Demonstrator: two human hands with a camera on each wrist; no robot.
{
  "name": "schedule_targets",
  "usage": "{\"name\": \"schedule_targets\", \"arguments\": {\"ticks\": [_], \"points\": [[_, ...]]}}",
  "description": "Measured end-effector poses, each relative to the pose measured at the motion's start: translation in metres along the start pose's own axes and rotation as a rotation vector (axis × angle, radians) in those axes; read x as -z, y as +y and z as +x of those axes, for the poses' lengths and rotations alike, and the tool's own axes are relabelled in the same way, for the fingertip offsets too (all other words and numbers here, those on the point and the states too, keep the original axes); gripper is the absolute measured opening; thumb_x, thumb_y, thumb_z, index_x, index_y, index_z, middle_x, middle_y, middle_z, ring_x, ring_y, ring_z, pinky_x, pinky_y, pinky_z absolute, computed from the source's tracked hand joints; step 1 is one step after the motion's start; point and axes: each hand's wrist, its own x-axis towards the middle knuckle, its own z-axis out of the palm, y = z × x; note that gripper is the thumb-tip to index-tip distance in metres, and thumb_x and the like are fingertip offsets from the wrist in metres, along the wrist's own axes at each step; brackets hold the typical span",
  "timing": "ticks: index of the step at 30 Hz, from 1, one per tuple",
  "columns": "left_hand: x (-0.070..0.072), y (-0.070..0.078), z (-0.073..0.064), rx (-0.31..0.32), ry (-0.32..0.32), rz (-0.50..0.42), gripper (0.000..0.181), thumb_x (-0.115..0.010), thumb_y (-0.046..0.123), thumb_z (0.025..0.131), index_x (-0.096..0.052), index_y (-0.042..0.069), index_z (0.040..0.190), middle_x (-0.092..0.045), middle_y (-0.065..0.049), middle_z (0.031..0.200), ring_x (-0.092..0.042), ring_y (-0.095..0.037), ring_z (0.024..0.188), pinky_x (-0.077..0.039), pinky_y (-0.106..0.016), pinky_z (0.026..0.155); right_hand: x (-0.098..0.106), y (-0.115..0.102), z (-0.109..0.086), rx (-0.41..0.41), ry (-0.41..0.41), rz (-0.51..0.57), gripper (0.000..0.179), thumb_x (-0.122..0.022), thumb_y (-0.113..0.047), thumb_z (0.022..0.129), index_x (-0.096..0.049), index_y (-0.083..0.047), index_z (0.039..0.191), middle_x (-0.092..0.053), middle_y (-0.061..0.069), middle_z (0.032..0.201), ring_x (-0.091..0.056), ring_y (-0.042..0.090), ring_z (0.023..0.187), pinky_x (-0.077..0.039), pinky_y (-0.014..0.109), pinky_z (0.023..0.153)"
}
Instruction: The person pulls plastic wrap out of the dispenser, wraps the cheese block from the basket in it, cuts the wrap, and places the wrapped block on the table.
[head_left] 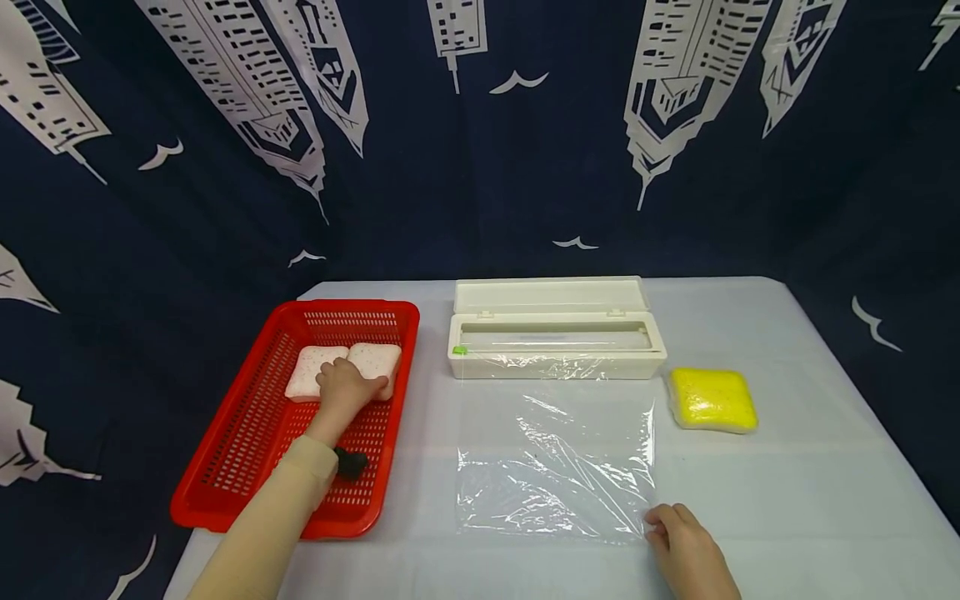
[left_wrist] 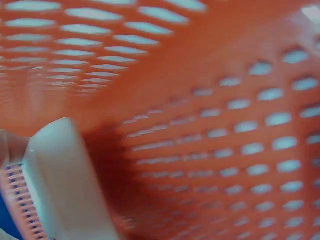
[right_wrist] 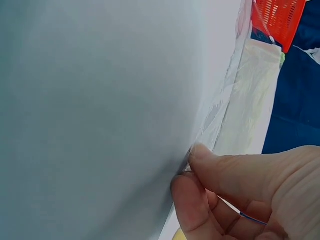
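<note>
In the head view my left hand (head_left: 347, 390) reaches into the red basket (head_left: 225, 433) and grips the right one of two white sponges (head_left: 378, 360), thumb on its right side. The other white sponge (head_left: 307, 373) lies against its left. In the left wrist view the gripped sponge (left_wrist: 67, 185) shows as a pale block by the basket wall. My right hand (head_left: 690, 550) pinches the near right corner of a clear sheet of cling film (head_left: 555, 467) between thumb and forefinger. This film (right_wrist: 220, 117) stretches from the fingertips to the dispenser in the right wrist view.
A white cling film dispenser box (head_left: 555, 367) stands at the back with its lid up and a green slider (head_left: 460, 351) at its left end. Right of it lies a yellow sponge (head_left: 712, 400) with a shiny wrapping. A dark object (head_left: 350, 463) shows beside the left sleeve.
</note>
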Motion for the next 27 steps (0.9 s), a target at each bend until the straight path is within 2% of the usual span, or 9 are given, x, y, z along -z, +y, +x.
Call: {"name": "schedule_targets", "arguments": {"ticks": [3,8,12,15,18,21,24,27], "points": [[0.02,0.005,-0.007,0.015,0.027,-0.04,0.076,-0.072,0.033,0.084,-0.04,-0.024,0.122,-0.042,-0.039,0.118,-0.038,-0.048,0.112,-0.041,-0.053,0.09,0.002,0.001,0.0,0.015,0.005,0.013,0.017,-0.076,0.004,0.078,-0.066,0.002,0.092,-0.057,0.002,0.077,-0.053,0.013,0.067,-0.049,0.028,0.06],[0.056,0.02,-0.027,-0.033,0.178,-0.148,0.074,-0.073,0.027,0.082,-0.038,-0.021,0.126,-0.04,-0.039,0.121,-0.036,-0.048,0.117,-0.039,-0.055,0.092,0.003,0.004,0.0,0.045,0.033,0.03,0.017,-0.076,0.003,0.078,-0.066,0.0,0.091,-0.056,0.001,0.077,-0.051,0.012,0.068,-0.047,0.025,0.059],[0.075,0.035,-0.05,-0.13,0.274,-0.225,0.074,-0.074,0.023,0.081,-0.038,-0.017,0.131,-0.042,-0.034,0.124,-0.036,-0.045,0.117,-0.037,-0.055,0.092,0.002,0.004,0.002,0.079,0.063,0.037,0.017,-0.077,0.004,0.077,-0.066,-0.001,0.09,-0.055,0.0,0.076,-0.05,0.011,0.067,-0.046,0.023,0.058],[0.079,0.05,-0.069,-0.259,0.283,-0.255,0.076,-0.078,0.021,0.079,-0.039,-0.013,0.134,-0.043,-0.03,0.126,-0.037,-0.042,0.118,-0.037,-0.053,0.094,0.002,0.004,0.003,0.08,0.066,0.042,0.016,-0.076,0.003,0.078,-0.066,-0.001,0.09,-0.055,0.0,0.076,-0.049,0.01,0.067,-0.045,0.024,0.058],[0.073,0.066,-0.089,-0.429,0.243,-0.261,0.078,-0.082,0.019,0.075,-0.041,-0.008,0.136,-0.045,-0.024,0.126,-0.039,-0.036,0.117,-0.04,-0.05,0.094,0.002,0.003,0.005,0.047,0.03,0.049,0.016,-0.075,0.003,0.079,-0.067,-0.001,0.092,-0.055,0.0,0.077,-0.049,0.011,0.068,-0.044,0.024,0.059],[0.054,0.082,-0.108,-0.597,0.176,-0.242,0.079,-0.086,0.018,0.07,-0.045,-0.003,0.134,-0.049,-0.018,0.123,-0.042,-0.031,0.114,-0.045,-0.044,0.09,0.003,0.002,0.006,0.02,-0.001,0.048,0.016,-0.075,0.002,0.08,-0.067,-0.001,0.093,-0.055,0.001,0.078,-0.05,0.012,0.069,-0.045,0.024,0.06],[0.023,0.097,-0.118,-0.74,0.072,-0.217,0.078,-0.088,0.017,0.067,-0.048,0.002,0.132,-0.051,-0.013,0.121,-0.045,-0.027,0.112,-0.048,-0.041,0.088,0.003,0.001,0.007,0.01,-0.012,0.045,0.016,-0.074,0.002,0.08,-0.066,-0.001,0.093,-0.054,0.001,0.077,-0.05,0.013,0.07,-0.045,0.024,0.06],[-0.014,0.108,-0.121,-0.813,-0.055,-0.18,0.078,-0.088,0.017,0.067,-0.049,0.004,0.133,-0.051,-0.011,0.121,-0.045,-0.025,0.113,-0.05,-0.039,0.091,0.004,0.0,0.007,-0.001,-0.03,0.045,0.016,-0.074,0.002,0.08,-0.066,0.0,0.094,-0.054,0.001,0.078,-0.05,0.013,0.07,-0.045,0.025,0.06]]}}
